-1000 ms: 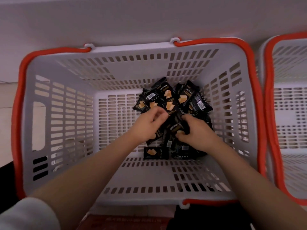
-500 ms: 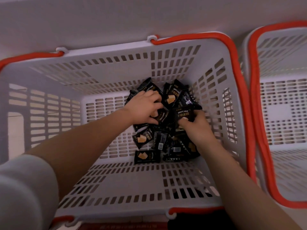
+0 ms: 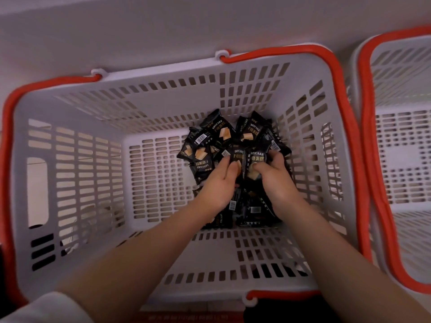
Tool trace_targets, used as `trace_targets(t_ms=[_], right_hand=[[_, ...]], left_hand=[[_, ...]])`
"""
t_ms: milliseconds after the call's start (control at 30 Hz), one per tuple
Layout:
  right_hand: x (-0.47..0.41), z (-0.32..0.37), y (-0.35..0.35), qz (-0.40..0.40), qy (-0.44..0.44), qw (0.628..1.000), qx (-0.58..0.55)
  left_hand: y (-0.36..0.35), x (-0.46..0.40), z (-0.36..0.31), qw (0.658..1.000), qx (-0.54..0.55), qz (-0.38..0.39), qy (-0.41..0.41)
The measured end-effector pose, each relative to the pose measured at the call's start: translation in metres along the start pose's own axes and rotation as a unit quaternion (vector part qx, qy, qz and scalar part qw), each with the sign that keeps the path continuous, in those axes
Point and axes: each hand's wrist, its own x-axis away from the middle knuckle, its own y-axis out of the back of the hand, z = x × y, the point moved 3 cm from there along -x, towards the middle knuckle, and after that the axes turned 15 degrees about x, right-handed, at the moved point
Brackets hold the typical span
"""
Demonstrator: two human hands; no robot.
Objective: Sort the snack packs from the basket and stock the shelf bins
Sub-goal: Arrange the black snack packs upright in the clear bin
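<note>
At the far left, a red handle (image 3: 7,145) runs along the rim of a white slotted basket (image 3: 77,173). A pale sleeve (image 3: 46,307) shows at the lower left corner, and the left forearm reaches from it up into the basket. The basket floor on the left side is bare white grid. Right of centre, a heap of black snack packs (image 3: 215,132) printed "DRYCAKE" lies on the floor of the basket, piled toward the far right corner and its right wall.

The left hand (image 3: 220,183) rests on top of the heap, its grip partly closed: the fingers are curled down over one upright pack (image 3: 238,153) and the thumb presses its face. Just beside it, the right hand (image 3: 275,176) has its fingers bent round the neighbouring pack (image 3: 256,157), thumb on the front; how firmly either pack is pinched is hard to judge, since the fingertips are blurred and partly hidden. The two hands nearly touch. More packs lie beneath both wrists.

Further right, past another red handle (image 3: 345,127), stands a second white basket (image 3: 405,145) with its own red handle, just beside the first.
</note>
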Motion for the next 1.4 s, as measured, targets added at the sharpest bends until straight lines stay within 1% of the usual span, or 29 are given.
trace_targets(t_ms=[67, 167, 267, 300, 367, 400, 433, 467, 500, 533, 567, 633, 700, 767, 833, 867, 933, 1000, 1067, 1133, 1167, 1333, 1400], right_hand=[[-0.001, 0.002, 0.001, 0.004, 0.006, 1.000, 0.001], [-0.001, 0.005, -0.002, 0.034, 0.046, 0.998, 0.025], [-0.002, 0.004, -0.005, 0.044, 0.067, 0.995, 0.066], [-0.003, 0.002, -0.005, 0.037, 0.066, 0.994, 0.078], [-0.006, 0.000, -0.004, 0.017, 0.050, 0.996, 0.075], [-0.008, -0.001, -0.002, 0.007, 0.037, 0.997, 0.061], [-0.010, -0.003, -0.001, 0.001, 0.023, 0.999, 0.042], [-0.011, -0.004, 0.000, -0.004, 0.011, 1.000, 0.022], [-0.012, -0.005, 0.001, -0.006, 0.001, 1.000, 0.009], [-0.013, -0.006, 0.001, -0.009, -0.002, 1.000, 0.004], [-0.014, -0.007, 0.001, -0.011, -0.001, 1.000, 0.006], [-0.014, -0.008, -0.001, -0.010, 0.004, 1.000, 0.012], [-0.015, -0.010, -0.004, -0.008, 0.010, 1.000, 0.020], [-0.015, -0.012, -0.007, 0.002, 0.024, 0.999, 0.046], [-0.012, -0.011, -0.008, 0.017, 0.033, 0.997, 0.067], [-0.010, -0.010, -0.006, 0.022, 0.034, 0.997, 0.067], [-0.002, -0.008, -0.001, 0.031, 0.026, 0.998, 0.047], [0.010, -0.002, 0.008, 0.029, 0.011, 0.999, 0.020], [0.026, 0.009, 0.017, 0.018, 0.016, 1.000, -0.002], [0.044, 0.028, 0.027, 0.000, 0.044, 0.999, -0.017], [0.055, 0.042, 0.031, -0.008, 0.070, 0.997, -0.016], [0.123, 0.125, 0.041, -0.018, 0.220, 0.974, -0.042], [0.156, 0.154, 0.035, -0.007, 0.270, 0.962, -0.047]], left_hand=[[-0.001, 0.001, -0.004, 1.000, -0.010, -0.004, -0.014], [0.004, 0.001, -0.016, 0.995, -0.077, -0.003, -0.060], [0.016, -0.003, -0.021, 0.988, -0.136, 0.017, -0.077], [0.022, -0.004, -0.022, 0.981, -0.172, 0.005, -0.088], [0.038, -0.009, -0.017, 0.958, -0.255, -0.062, -0.116], [0.049, -0.011, -0.013, 0.945, -0.287, -0.113, -0.109], [0.060, -0.013, -0.007, 0.935, -0.301, -0.170, -0.077], [0.069, -0.016, 0.001, 0.930, -0.294, -0.218, -0.022], [0.075, -0.019, 0.009, 0.929, -0.272, -0.248, 0.040], [0.077, -0.022, 0.017, 0.930, -0.245, -0.259, 0.089], [0.075, -0.026, 0.022, 0.934, -0.220, -0.259, 0.113], [0.065, -0.035, 0.027, 0.947, -0.161, -0.255, 0.109], [0.057, -0.040, 0.027, 0.948, -0.140, -0.264, 0.108], [0.055, -0.044, 0.026, 0.939, -0.166, -0.277, 0.120], [0.059, -0.043, 0.021, 0.935, -0.200, -0.266, 0.126], [0.062, -0.041, 0.017, 0.932, -0.235, -0.247, 0.123], [0.071, -0.030, 0.006, 0.915, -0.346, -0.176, 0.114], [0.085, -0.014, -0.009, 0.888, -0.438, -0.099, 0.095], [0.101, 0.008, -0.030, 0.862, -0.499, -0.066, 0.062], [0.116, 0.031, -0.057, 0.836, -0.545, -0.065, 0.013], [0.122, 0.043, -0.072, 0.829, -0.555, -0.063, -0.017], [0.134, 0.115, -0.148, 0.806, -0.561, -0.078, -0.169], [0.138, 0.148, -0.175, 0.811, -0.534, -0.090, -0.221]])
